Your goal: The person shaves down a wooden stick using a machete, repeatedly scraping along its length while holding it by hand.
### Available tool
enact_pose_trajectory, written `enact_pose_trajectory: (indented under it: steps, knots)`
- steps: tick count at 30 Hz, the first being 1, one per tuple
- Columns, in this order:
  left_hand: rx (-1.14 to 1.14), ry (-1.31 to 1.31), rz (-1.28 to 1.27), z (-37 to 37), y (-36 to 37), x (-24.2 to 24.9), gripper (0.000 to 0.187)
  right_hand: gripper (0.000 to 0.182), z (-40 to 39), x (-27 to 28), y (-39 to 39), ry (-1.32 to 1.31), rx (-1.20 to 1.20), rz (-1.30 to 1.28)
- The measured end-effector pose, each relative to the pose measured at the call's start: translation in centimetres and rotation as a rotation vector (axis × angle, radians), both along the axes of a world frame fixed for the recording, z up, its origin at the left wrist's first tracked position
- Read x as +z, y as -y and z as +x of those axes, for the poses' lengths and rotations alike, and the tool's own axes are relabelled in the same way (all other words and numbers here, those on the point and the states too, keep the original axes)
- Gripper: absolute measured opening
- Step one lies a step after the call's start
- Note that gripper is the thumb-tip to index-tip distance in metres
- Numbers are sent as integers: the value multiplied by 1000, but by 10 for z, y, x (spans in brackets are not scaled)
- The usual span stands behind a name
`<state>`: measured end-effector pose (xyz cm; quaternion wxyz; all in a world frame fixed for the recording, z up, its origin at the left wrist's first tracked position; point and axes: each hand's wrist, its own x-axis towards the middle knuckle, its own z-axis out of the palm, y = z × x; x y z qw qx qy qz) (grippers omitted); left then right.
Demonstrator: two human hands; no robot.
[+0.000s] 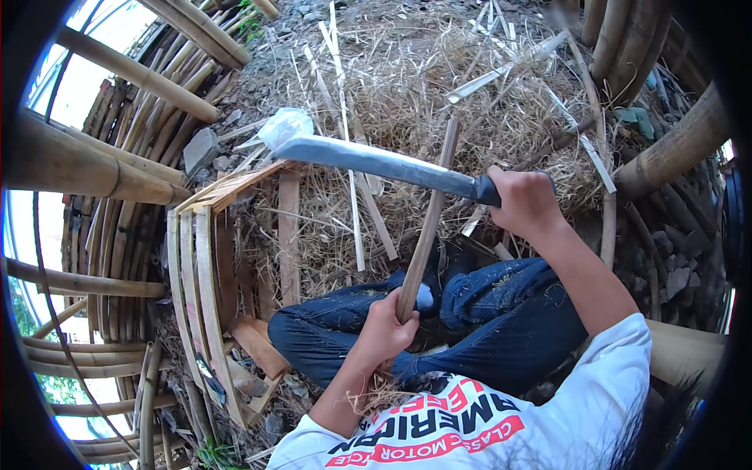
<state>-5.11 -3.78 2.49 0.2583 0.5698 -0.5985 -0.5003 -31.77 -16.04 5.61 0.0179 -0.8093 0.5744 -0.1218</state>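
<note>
My right hand point(523, 200) grips the dark handle of a long machete point(376, 160), whose blade reaches left, raised above the ground. My left hand point(385, 329) holds the lower end of a thin bamboo strip point(429, 227) that stands nearly upright between my knees. The blade crosses the strip near its top. I sit cross-legged in blue jeans point(501, 321) and a white printed shirt.
A bundle of curved split bamboo slats point(196, 282) lies at my left. Thick bamboo poles point(86, 168) frame the left side and others point(674, 149) the right. Dry shavings and offcuts point(407, 86) cover the ground ahead. A grey stone point(200, 149) lies nearby.
</note>
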Motion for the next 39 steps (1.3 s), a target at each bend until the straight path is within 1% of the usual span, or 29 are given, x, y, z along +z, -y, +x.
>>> enact_pose_trajectory:
  steps: [3, 6, 8, 10, 12, 14, 15, 16, 18, 19, 20, 22, 24, 26, 28, 30, 32, 33, 34, 36, 37, 38, 39]
  knots:
    - [-40, -1, -73, 0, 4, -3, 29, 26, 6, 2, -13, -34, -8, 13]
    - [-45, 16, -46, 3, -1, 2, 30, 28, 12, -2, -18, 26, 164, -10]
    - [-9, 68, -6, 5, -3, 11, 29, 27, 8, -2, -2, 28, 163, -68]
    - [-1, 51, -13, 7, -4, 5, 29, 28, 4, -2, 9, 38, 42, -18]
    - [4, 22, -25, 8, -6, 0, 28, 27, 0, -3, 8, 25, 2, -35]
    - [-22, 20, -20, 7, -5, -2, 24, 26, 3, 6, -4, 24, 20, -3]
    - [-26, 19, -22, 8, -5, -2, 24, 25, 6, 7, -12, 55, 82, -27]
    - [-46, 5, -23, 9, -6, -1, 20, 25, 4, 6, -10, 60, 78, -23]
    - [-82, 13, -5, 16, -9, 4, 17, 24, 0, -1, -4, 60, 186, -149]
    - [-51, 32, 15, 17, -6, 8, 16, 23, -4, 4, 3, 75, 127, -153]
    - [-15, 44, 26, 15, -1, 12, 16, 22, -9, -2, 12, 88, 74, -125]
    - [-3, 40, 52, 13, -1, 12, 17, 23, -9, -6, 13, 63, 21, -84]
    - [10, 14, 13, 14, -4, -2, 17, 23, -1, 2, 1, 70, 59, -42]
    - [-4, 23, -13, 10, -3, 1, 17, 24, 2, 5, -7, 66, 102, -50]
    - [-35, 69, -48, 15, -8, 7, 16, 24, -2, 0, 0, 17, 176, -148]
    - [-35, 102, -46, 18, -1, 11, 16, 21, -8, -1, 15, 120, 81, -180]
    - [-37, 117, -62, 19, 0, 9, 15, 19, -7, -4, 14, 97, 28, -166]
    - [-56, 95, -54, 20, -3, 0, 17, 18, -5, -2, 9, 77, 42, -128]
    - [-81, 71, -51, 19, -4, -7, 25, 16, -3, 0, 2, 53, 52, -94]
    - [-82, 25, -65, 13, -6, -8, 24, 8, 6, -2, -12, 99, 199, -220]
    - [-66, 40, -80, 12, -7, -4, 17, 8, 5, 0, -9, 24, 205, -275]
    - [-50, 58, -91, 13, -9, 1, 15, 8, 2, 2, -2, -47, 213, -324]
    - [-23, 76, -23, 13, -6, 9, 14, 10, -3, 2, 8, -52, 184, -340]
